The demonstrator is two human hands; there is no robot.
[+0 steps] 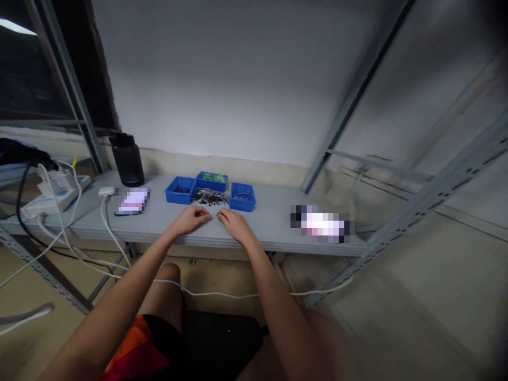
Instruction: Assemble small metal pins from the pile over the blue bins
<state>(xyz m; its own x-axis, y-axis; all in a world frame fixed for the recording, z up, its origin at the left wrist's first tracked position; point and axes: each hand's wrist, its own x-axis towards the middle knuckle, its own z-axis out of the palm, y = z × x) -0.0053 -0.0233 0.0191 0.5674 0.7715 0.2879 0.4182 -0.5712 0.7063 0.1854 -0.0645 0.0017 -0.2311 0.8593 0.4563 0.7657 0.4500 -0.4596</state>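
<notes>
Above the front part of the grey shelf, my left hand (191,219) and my right hand (235,223) face each other with fingertips pinched. A thin, pale, rod-like piece (213,215) spans the small gap, an end in each hand; its exact kind is too small to make out. Just behind my fingers lies a loose pile of small metal parts (211,196), some shiny and some dark. Three blue bins surround it: the left bin (180,199) has dark bits in it, the back bin (212,186) something green, and the right bin (243,204) some thin metal pieces.
A dark bottle (127,161) stands at the back left, near a phone (134,201) and a white charger (106,191). Another blurred-out phone (322,224) lies right. A power strip (57,198) trails cables at far left. Metal posts (345,114) frame the shelf (273,222).
</notes>
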